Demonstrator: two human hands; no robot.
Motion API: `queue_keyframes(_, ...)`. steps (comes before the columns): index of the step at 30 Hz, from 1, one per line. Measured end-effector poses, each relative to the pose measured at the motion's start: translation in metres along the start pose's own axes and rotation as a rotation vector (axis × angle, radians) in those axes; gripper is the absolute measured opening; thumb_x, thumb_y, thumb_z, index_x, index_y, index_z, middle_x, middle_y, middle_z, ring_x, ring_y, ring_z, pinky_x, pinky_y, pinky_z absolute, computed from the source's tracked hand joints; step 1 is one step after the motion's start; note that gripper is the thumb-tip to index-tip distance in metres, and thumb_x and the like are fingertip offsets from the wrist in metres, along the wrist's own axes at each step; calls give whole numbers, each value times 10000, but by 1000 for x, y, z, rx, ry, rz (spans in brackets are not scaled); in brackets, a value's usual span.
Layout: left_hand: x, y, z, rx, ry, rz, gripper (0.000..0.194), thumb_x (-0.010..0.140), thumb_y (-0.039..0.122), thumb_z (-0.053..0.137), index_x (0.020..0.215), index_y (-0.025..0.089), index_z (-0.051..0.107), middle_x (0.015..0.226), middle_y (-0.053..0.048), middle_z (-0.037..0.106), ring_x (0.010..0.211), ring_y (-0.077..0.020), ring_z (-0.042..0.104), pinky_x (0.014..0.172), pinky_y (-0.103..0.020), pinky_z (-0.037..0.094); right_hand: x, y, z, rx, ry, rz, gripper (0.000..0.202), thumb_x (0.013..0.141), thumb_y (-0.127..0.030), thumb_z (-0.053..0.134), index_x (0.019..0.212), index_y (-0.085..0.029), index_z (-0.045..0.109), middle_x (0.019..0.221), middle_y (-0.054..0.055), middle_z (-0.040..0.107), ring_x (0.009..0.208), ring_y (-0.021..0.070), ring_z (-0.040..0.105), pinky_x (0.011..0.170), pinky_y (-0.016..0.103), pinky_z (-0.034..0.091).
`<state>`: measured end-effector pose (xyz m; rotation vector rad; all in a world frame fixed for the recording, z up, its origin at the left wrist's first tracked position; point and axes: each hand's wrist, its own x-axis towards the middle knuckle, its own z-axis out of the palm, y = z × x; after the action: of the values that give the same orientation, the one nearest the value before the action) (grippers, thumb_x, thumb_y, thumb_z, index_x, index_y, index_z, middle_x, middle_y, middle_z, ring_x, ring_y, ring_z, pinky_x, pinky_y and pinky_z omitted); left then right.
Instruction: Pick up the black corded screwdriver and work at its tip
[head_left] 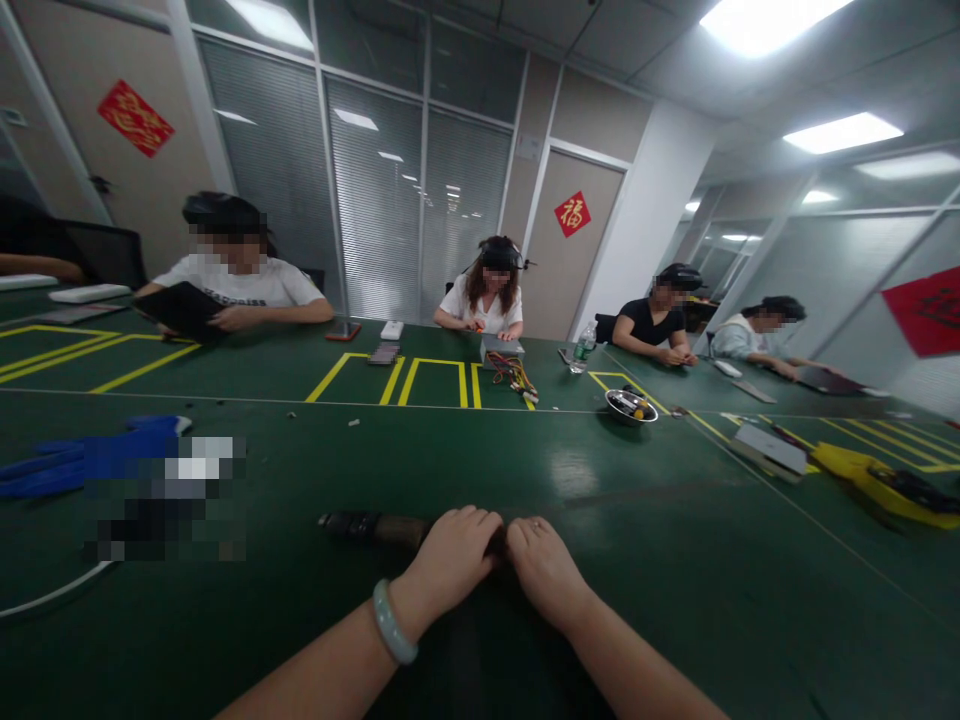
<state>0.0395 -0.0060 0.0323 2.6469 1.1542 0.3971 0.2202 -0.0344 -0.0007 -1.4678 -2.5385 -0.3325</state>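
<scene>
Dark long object [381,528] protrudes from gripping left fingers [480,530]; right fingers [526,533] curled, hold unclear

Before you, a green table [697,560] marked with yellow lines [475,387] bears a blue glove [52,468], metal bowl [624,416] and clear bottle [583,350].

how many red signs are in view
3: a red sign on the left door, one on the door right of centre, one at the far right, partly cut off.

Ceiling panels [844,133] glare white above a dim table [690,570], picture edges stretched, right side seemingly blurred
</scene>
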Motion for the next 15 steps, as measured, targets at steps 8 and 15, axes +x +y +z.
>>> queue_keyframes(8,-3,-7,-5,13,-25,-17,485,731,490,752,1108,242,576,1070,-42,626,999,-267,568,853,-379,408,-17,16,0,-49,15,18,83,933,-133,451,913,-187,511,874,36,596,802,203,557,791,361,376)
queue_keyframes(15,-5,-15,-10,-40,-56,20,675,671,622,744,1222,281,555,1146,-38,607,1039,-271,556,897,-402,411,-111,105,-20,-15,-35,119,196,979,-288,396,878,-229,554,800,19,613,718,172,591,745,347,426)
